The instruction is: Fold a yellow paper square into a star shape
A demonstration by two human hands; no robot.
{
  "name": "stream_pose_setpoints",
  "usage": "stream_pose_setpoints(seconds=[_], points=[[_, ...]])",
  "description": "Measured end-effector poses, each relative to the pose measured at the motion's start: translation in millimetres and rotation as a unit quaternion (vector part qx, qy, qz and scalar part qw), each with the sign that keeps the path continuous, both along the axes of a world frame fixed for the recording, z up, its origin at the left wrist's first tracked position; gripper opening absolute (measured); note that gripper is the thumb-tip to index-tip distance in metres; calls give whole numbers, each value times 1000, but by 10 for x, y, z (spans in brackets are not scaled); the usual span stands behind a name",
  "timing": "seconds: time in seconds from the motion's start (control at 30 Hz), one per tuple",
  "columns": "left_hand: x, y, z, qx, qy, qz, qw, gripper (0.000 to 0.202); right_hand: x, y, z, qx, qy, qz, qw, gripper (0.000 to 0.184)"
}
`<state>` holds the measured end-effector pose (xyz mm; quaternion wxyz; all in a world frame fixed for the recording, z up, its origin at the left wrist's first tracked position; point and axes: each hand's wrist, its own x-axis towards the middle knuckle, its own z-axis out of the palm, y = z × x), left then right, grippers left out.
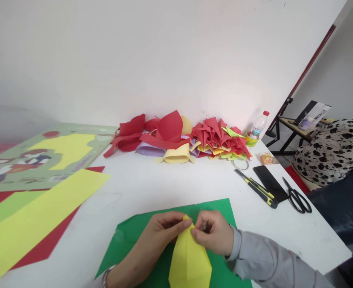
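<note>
At six o'clock over the green sheet (128,228), left grip (163,229) and right grip (214,232) both pinch the yellow paper (190,258) near its tip, creased but seemingly unfinished, with folded red pieces (214,134) piled at one o'clock from it

So your left hand (167,226) reaches in on a diagonal from the bottom edge, left wrist (131,260) pretty much straight, left thumb (176,229) stretched out toward your right and pinching in against the index finger (170,217). Your right hand (214,232) is way more bunched up tbh, fingers curled in, with the thumb and index bent into a little ring and pinching too. Your two sets of fingertips are really near each other, just a small gap between. Right forearm slants in from the lower right, grey sleeve (269,252) creased, cuff (237,242) sitting right at the wrist
</note>
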<state>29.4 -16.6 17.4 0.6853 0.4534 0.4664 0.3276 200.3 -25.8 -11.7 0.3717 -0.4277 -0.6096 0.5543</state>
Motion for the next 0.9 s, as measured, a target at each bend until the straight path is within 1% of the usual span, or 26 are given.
stream_pose_setpoints(seconds=[0.13, 0.27, 0.43, 0.63, 0.7, 0.83, 0.9], points=[[-6, 1, -6, 2, 4, 6, 1000, 36, 17, -1, -8, -29, 4, 28, 999, 41], [10, 2, 4, 0, 9, 25, 1000, 37, 21, 4, 21, -32, 9, 46, 998, 43], [28, -4, 20, 0, 6, 30, 1000, 37, 14, 6, 41, -36, -5, 44, 998, 41], [27, -17, 51, -9, -4, 31, 999, 34, 10, 4, 19, -38, -12, 37, 999, 39], [29, -21, 60, 5, 5, 38, 999, 35, 14, 9, 17, -42, -11, 41, 998, 38], [43, -38, 64, 59, 35, 54, 996, 39, 23, 16, 34, -29, 7, 45, 999, 31], [51, -48, 62, 66, 42, 58, 995, 40, 24, 11, 43, -26, 16, 48, 998, 29]])
